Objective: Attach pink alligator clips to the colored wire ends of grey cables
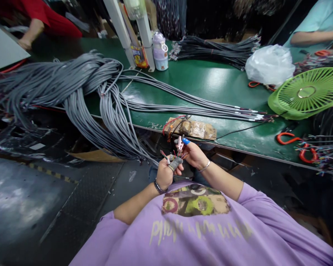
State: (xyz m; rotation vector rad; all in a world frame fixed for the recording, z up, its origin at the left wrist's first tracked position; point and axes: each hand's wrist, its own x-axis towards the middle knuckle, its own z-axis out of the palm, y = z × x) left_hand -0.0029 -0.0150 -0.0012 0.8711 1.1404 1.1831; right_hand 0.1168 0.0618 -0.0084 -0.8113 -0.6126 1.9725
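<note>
In front of my body, my left hand (166, 173) is closed around the end of a grey cable (152, 159). Thin coloured wires (163, 153) fan out above its fingers, and a grey wrap covers one finger. My right hand (194, 153), with a blue cover on its thumb, pinches some of the wires close beside the left. A small pale pink and white piece (180, 143) shows at its fingertips; its kind is unclear. A large bundle of grey cables (83, 79) drapes over the table edge at the left.
Across the green table (224, 83) lie more grey cables (194, 105). A taped block (195, 127) sits at the front edge. A green fan (306, 92), a plastic bag (270, 64), red-handled tools (288, 138) and a bottle (160, 51) stand around. Two people work opposite.
</note>
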